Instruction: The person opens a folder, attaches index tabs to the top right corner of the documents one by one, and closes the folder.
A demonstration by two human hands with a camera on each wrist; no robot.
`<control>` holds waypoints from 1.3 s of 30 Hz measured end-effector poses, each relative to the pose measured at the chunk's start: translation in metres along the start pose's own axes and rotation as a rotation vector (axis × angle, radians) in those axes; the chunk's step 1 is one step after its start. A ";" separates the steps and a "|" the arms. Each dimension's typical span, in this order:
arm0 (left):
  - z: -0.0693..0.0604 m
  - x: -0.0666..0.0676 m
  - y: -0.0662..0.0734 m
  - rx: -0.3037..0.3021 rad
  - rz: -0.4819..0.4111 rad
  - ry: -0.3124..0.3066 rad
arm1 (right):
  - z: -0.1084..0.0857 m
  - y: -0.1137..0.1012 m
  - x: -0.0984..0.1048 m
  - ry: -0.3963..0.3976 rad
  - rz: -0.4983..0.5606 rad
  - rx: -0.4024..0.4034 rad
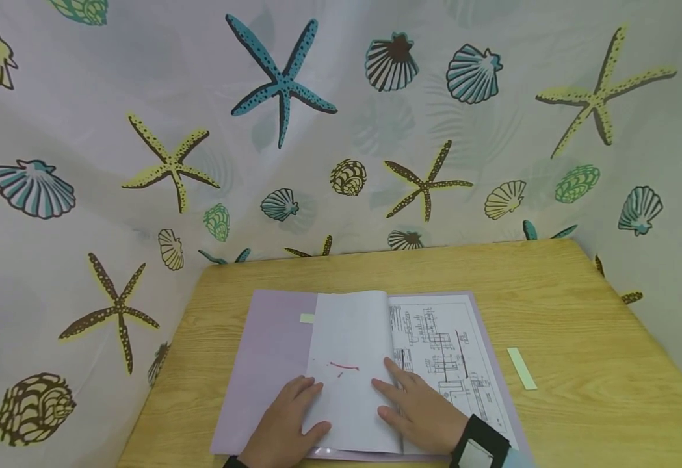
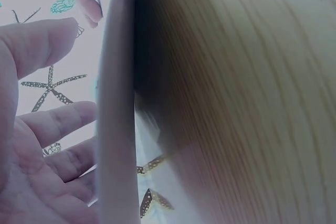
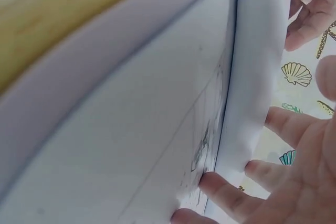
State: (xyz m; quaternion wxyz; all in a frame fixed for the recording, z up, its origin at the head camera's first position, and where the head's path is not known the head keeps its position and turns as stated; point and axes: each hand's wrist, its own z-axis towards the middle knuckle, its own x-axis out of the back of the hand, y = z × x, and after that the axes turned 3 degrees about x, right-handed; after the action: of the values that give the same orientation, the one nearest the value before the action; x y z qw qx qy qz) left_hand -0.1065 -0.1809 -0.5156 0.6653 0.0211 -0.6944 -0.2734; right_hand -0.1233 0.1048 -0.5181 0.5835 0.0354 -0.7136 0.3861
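A light purple folder (image 1: 273, 364) lies spread on the table. Over its middle is a white page (image 1: 352, 331) with a red curved mark; to the right of the page is a sheet with a technical drawing (image 1: 434, 338). My left hand (image 1: 288, 419) rests at the page's lower left, fingers extended. Across the page's right side and the fold, my right hand (image 1: 419, 406) touches the paper with spread fingertips. The right wrist view shows the right hand's fingers (image 3: 228, 192) against the paper. In the left wrist view, the left fingers (image 2: 63, 124) reach over the folder's edge.
A pale green strip (image 1: 522, 368) lies on the wooden table (image 1: 586, 312) right of the folder. Another small pale green piece (image 1: 307, 318) shows beside the white page. A curtain (image 1: 341, 117) printed with shells and starfish hangs behind the table and along its sides.
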 end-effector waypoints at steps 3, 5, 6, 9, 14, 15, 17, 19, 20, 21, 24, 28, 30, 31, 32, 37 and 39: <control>0.000 -0.001 0.000 -0.009 0.000 0.003 | -0.001 0.005 -0.002 0.013 0.015 -0.009; 0.001 -0.002 0.000 -0.013 -0.001 0.001 | -0.002 0.007 -0.002 0.017 0.020 -0.010; 0.001 -0.002 0.001 -0.014 -0.003 0.000 | -0.002 0.007 -0.002 0.017 0.025 -0.009; 0.001 -0.002 0.002 -0.003 -0.017 -0.008 | -0.003 0.006 0.002 0.015 0.040 0.002; 0.002 -0.003 0.003 0.005 -0.028 -0.027 | -0.003 0.005 0.006 -0.002 0.045 0.002; 0.002 -0.004 0.002 0.008 -0.030 -0.031 | -0.003 0.005 0.006 -0.008 0.045 0.001; 0.002 -0.004 0.002 0.012 -0.029 -0.038 | -0.003 0.006 0.007 -0.020 0.046 -0.004; 0.002 -0.005 0.002 0.013 -0.029 -0.040 | -0.003 0.006 0.007 -0.031 0.049 -0.009; 0.002 -0.005 0.002 0.012 -0.029 -0.039 | -0.003 0.006 0.007 -0.032 0.052 -0.010; 0.002 -0.005 0.002 0.010 -0.027 -0.036 | -0.003 0.006 0.007 -0.032 0.053 -0.013; 0.002 -0.004 0.002 0.000 -0.026 -0.030 | -0.002 0.007 0.006 -0.027 0.048 -0.011; 0.002 -0.002 0.004 -0.005 -0.036 -0.027 | -0.002 0.009 0.004 -0.022 0.023 0.001; 0.002 -0.001 0.004 -0.003 -0.035 -0.027 | -0.002 0.010 0.003 -0.019 0.010 0.006; 0.002 -0.001 0.004 -0.001 -0.035 -0.028 | -0.002 0.010 0.002 -0.015 0.002 0.009; 0.002 -0.001 0.004 0.001 -0.034 -0.030 | -0.001 0.010 0.002 -0.012 -0.004 0.011; 0.003 -0.001 0.004 0.011 -0.034 -0.030 | -0.001 0.009 0.001 0.013 -0.023 0.028; 0.003 -0.001 0.004 0.002 -0.027 -0.014 | -0.001 0.007 0.002 0.018 -0.026 0.030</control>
State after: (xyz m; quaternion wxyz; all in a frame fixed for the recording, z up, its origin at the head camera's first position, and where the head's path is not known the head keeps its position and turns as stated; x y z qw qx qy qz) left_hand -0.1073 -0.1759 -0.5147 0.6568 0.0293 -0.6989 -0.2817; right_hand -0.1265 0.1113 -0.5204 0.5942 0.0498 -0.7020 0.3895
